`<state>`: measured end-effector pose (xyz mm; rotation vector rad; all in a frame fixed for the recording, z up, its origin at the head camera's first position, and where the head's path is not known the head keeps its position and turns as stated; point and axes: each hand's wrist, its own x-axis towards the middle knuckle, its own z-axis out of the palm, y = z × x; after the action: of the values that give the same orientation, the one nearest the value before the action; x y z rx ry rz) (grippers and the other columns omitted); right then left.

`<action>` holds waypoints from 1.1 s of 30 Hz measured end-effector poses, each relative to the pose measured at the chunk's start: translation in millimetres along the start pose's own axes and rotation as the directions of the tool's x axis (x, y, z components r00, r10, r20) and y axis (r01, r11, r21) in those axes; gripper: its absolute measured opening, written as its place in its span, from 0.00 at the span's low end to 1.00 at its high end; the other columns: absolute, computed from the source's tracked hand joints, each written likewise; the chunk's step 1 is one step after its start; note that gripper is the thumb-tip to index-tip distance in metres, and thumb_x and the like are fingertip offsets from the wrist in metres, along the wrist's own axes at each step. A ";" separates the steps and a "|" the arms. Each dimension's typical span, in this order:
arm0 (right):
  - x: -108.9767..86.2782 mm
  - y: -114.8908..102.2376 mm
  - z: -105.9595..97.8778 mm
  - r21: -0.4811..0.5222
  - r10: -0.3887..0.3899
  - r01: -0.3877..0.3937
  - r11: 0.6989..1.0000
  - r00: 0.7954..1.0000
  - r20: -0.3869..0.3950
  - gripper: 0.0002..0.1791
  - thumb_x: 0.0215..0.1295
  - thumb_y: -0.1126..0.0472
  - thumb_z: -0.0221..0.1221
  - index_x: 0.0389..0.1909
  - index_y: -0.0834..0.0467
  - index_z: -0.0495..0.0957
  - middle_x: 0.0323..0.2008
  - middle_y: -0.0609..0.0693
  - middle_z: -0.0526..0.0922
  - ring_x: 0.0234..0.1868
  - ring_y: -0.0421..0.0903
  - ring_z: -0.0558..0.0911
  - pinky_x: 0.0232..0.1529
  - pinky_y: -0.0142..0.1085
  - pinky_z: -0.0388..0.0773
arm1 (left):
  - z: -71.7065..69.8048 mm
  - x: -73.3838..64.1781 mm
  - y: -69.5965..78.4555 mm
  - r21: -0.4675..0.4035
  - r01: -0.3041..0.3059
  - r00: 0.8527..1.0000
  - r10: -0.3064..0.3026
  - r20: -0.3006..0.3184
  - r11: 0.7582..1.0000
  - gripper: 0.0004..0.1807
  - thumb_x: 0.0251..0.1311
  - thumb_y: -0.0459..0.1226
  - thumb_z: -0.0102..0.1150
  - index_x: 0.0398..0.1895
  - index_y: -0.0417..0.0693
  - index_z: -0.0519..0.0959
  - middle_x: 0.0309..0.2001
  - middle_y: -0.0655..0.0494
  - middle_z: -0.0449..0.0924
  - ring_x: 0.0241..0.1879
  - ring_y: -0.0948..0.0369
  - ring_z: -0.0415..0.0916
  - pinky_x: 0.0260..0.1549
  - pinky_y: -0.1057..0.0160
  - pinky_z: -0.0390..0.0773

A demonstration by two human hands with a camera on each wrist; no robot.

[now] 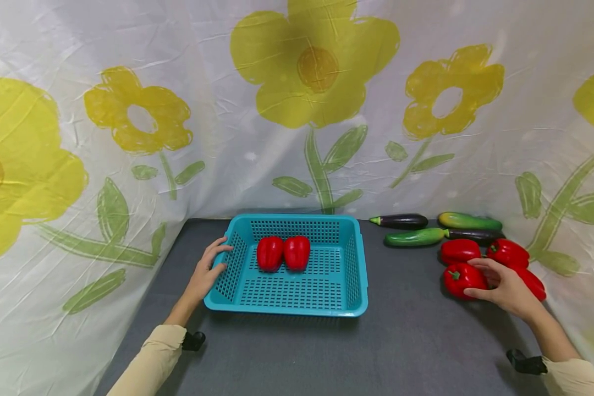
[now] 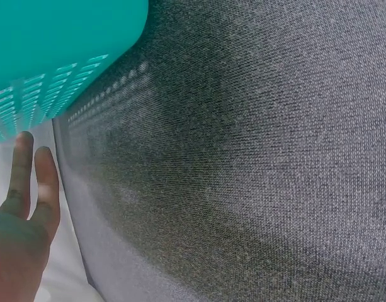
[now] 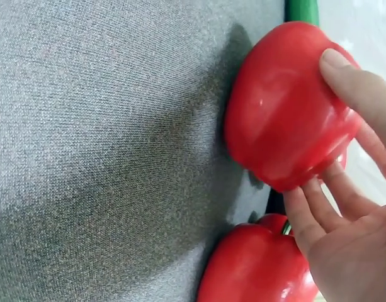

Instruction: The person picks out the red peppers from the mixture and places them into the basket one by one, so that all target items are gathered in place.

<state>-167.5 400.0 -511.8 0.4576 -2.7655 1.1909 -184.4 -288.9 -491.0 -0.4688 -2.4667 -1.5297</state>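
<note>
My right hand point(image 1: 512, 291) holds a red bell pepper point(image 3: 284, 107), thumb on one side and fingers on the other. Around it in the head view lie more red bell peppers: one behind point(image 1: 459, 249), one at the back right point(image 1: 510, 253), and one partly hidden by the hand point(image 1: 532, 283). My left hand point(image 1: 204, 280) is at the left rim of a blue-green plastic basket point(image 1: 287, 309), its fingers extended against the side. Inside the basket, two red bell peppers, a left one point(image 1: 269, 254) and a right one point(image 1: 297, 253), stand side by side.
Behind the loose peppers lie a dark eggplant point(image 1: 403, 221), another eggplant point(image 1: 475, 235), a green cucumber-like vegetable point(image 1: 416, 237) and a yellow-green one point(image 1: 470, 221). A flower-printed curtain point(image 1: 218, 137) borders the dark grey tabletop point(image 1: 297, 357) at the back and sides.
</note>
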 end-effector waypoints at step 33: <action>13.5 -33.3 21.0 0.296 0.010 -0.015 0.955 1.000 0.019 0.35 0.63 0.68 0.68 0.71 0.57 0.69 0.65 0.56 0.70 0.57 0.42 0.74 0.45 0.34 0.80 | 0.5 1.2 -39.7 0.013 -0.008 1.000 0.009 -0.018 1.000 0.22 0.64 0.20 0.47 0.62 0.34 0.74 0.75 0.40 0.55 0.73 0.39 0.49 0.59 0.32 0.56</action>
<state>-169.4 360.0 -500.4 0.4765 -2.6136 1.6215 -200.2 -304.7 -523.8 -0.4609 -2.4565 -1.5069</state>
